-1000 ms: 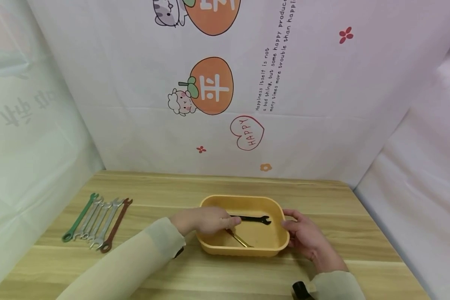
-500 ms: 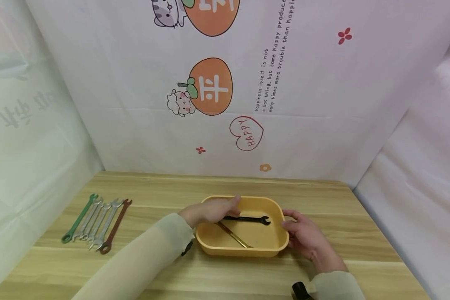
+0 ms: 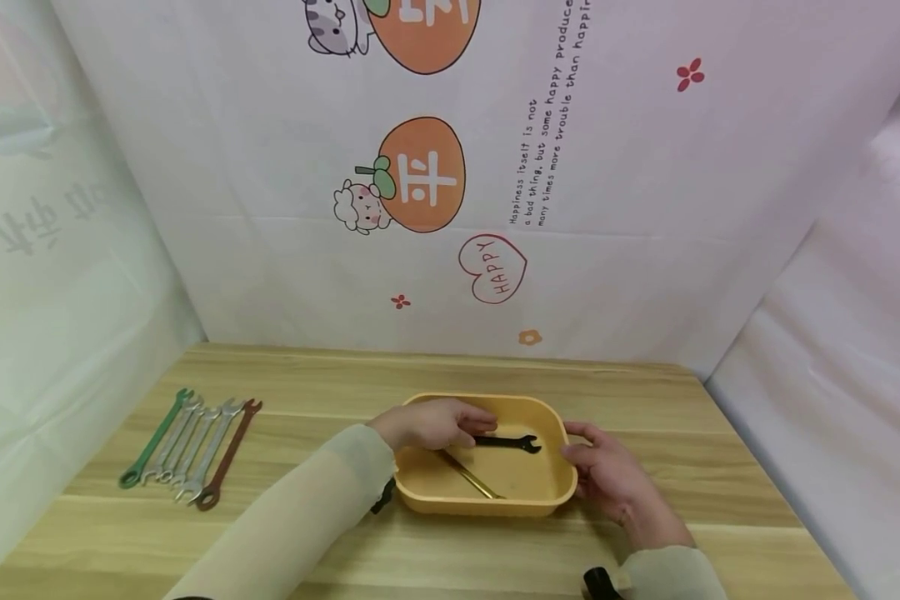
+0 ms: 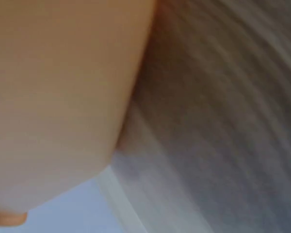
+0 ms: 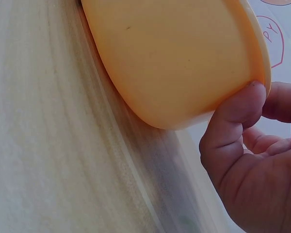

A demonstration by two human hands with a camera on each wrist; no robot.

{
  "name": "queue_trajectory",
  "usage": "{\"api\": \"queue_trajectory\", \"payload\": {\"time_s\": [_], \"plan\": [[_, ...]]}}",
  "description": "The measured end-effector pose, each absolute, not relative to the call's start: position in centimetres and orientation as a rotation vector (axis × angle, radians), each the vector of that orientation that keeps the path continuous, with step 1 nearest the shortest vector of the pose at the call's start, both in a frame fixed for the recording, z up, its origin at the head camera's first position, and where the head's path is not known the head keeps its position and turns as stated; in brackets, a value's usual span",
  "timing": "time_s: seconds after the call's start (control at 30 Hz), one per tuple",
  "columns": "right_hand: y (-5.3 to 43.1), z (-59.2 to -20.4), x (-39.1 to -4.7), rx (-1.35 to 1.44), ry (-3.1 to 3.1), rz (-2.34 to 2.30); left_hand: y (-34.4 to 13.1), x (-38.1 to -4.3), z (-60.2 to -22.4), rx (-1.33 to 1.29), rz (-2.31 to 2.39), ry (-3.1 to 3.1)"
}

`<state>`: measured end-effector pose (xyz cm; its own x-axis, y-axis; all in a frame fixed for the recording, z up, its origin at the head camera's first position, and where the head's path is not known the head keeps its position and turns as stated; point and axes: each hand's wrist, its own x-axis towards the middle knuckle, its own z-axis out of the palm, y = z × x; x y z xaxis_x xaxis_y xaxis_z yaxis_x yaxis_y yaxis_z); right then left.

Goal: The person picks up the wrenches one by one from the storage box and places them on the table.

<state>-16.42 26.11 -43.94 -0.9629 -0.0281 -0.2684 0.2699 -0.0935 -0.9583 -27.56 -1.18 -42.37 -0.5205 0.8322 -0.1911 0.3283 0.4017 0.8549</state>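
Observation:
A yellow plastic bin (image 3: 487, 506) stands on the table in the head view. My right hand (image 3: 615, 479) grips its right end, with the thumb (image 5: 233, 121) on the outer wall and the fingers behind the rim in the right wrist view. My left hand (image 3: 438, 423) reaches over the left rim into the bin, fingers extended and thumb beside a black wrench (image 3: 506, 442). That wrench's left part is hidden under the hand. A gold wrench (image 3: 476, 481) lies slanted on the bin floor, its upper end partly covered. The bin's wall (image 4: 53, 97) fills much of the left wrist view.
To the left on the wooden table (image 3: 330, 533) lies a row of wrenches: a green one (image 3: 155, 442), several silver ones (image 3: 195, 450) and a red-brown one (image 3: 228, 454). A printed white cloth (image 3: 607, 275) hangs behind the table, with more cloth at both sides.
My left hand has let go of the gold wrench inside the bin, lifted back, then come to the black wrench. My right hand has stayed on the bin's end.

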Motion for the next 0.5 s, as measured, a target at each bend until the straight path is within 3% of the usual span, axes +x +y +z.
{"api": "queue_trajectory", "payload": {"time_s": [0.5], "plan": [[26.0, -43.9, -16.4, 0.272, 1.973, -2.164, -0.7, -27.6, -44.2, 1.104, 0.781, 2.409]]}}
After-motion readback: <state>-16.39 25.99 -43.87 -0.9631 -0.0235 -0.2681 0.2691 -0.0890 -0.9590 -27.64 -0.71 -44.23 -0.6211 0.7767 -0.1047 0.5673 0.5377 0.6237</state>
